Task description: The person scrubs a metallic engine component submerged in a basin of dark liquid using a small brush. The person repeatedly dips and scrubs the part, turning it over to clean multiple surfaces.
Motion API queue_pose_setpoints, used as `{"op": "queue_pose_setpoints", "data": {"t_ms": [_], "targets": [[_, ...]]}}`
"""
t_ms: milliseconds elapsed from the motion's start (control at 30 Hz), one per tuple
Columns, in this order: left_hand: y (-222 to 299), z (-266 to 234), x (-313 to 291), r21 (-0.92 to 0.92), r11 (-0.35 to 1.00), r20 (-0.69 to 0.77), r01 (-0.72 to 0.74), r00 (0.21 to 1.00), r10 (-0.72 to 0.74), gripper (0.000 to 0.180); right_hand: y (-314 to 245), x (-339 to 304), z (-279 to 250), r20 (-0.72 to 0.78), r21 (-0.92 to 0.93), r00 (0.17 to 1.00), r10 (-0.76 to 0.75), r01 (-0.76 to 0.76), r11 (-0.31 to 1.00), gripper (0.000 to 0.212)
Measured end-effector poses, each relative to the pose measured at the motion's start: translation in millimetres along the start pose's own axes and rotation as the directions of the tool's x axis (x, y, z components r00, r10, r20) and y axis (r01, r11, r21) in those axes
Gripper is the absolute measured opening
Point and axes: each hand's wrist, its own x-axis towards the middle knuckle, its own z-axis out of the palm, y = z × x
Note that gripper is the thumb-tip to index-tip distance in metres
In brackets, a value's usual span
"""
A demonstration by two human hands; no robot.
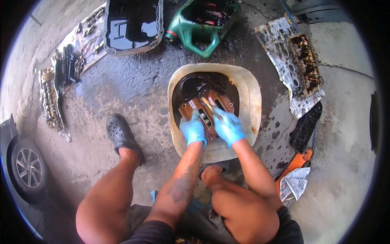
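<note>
A whitish plastic basin (255, 91) with stained sides holds dark liquid (193, 83). Inside it, a reddish-brown metal engine part (186, 110) with long slots is tilted up against the near side. My left hand (193, 129), in a light blue glove, grips the part's near left portion, thumb and fingers on its face. Over the part's right portion is my right hand (227, 125), gloved the same way and slightly blurred. Its closed fingers hold a slim tan tool (206, 103), brush-like in shape, against the metal. The part's lower end is partly hidden by both hands.
Beyond the basin stand an oil pan (134, 49) of dark liquid and a cut-open green jug (191, 30). A cylinder head (306, 67) lies on newspaper at right, near a black cover (304, 128). Camshafts (49, 99) and small metal parts (75, 63) lie at left.
</note>
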Motion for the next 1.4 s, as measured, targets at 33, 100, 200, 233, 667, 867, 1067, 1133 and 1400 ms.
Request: {"op": "queue_pose_setpoints", "data": {"t_ms": [33,100,200,233,667,867,1067,1133,1400], "targets": [[4,7,-6,-0.040,0.999,0.021,0.024,1.000,-0.023,0.027,-1,21,4,-0.017,0.033,1.000,-0.011,0.011,0.999,0.029],[2,4,-3,-0.139,0.988,0.029,0.067,0.998,-0.064,0.026,-1,19,20,-0.080,0.009,0.991,-0.111,0.112,0.994,0.028],[-11,-16,15,-0.040,0.996,-0.049,0.074,0.996,-0.076,0.026,-20,-44,18,-0.091,-0.008,0.978,-0.190,0.190,0.982,0.037],[-11,-8,7,0.053,0.998,-0.017,0.021,1.000,-0.020,0.026,4,-48,21,-0.162,0.006,0.965,-0.208,0.212,0.977,0.036],[-18,2,5,-0.143,0.983,0.023,0.118,0.993,-0.116,0.027,12,3,-34,0.032,-0.021,0.962,0.272,-0.272,0.962,0.037],[-8,3,-2,-0.115,0.985,0.001,0.131,0.991,-0.132,0.024,13,1,5,-0.103,0.098,0.970,0.220,-0.210,0.973,0.039],[-2,1,-7,-0.206,0.972,0.010,0.118,0.993,-0.118,0.022,-9,-1,0,-0.010,0.100,0.929,0.370,-0.368,0.925,0.038],[0,1,-8,-0.169,0.980,0.012,0.109,0.994,-0.108,0.022,-6,3,4,0.015,0.045,0.944,0.330,-0.331,0.943,0.036],[-5,0,-4,-0.147,0.980,-0.013,0.135,0.990,-0.139,0.023,-2,9,1,-0.028,-0.030,0.980,0.198,-0.199,0.980,0.035]]}}
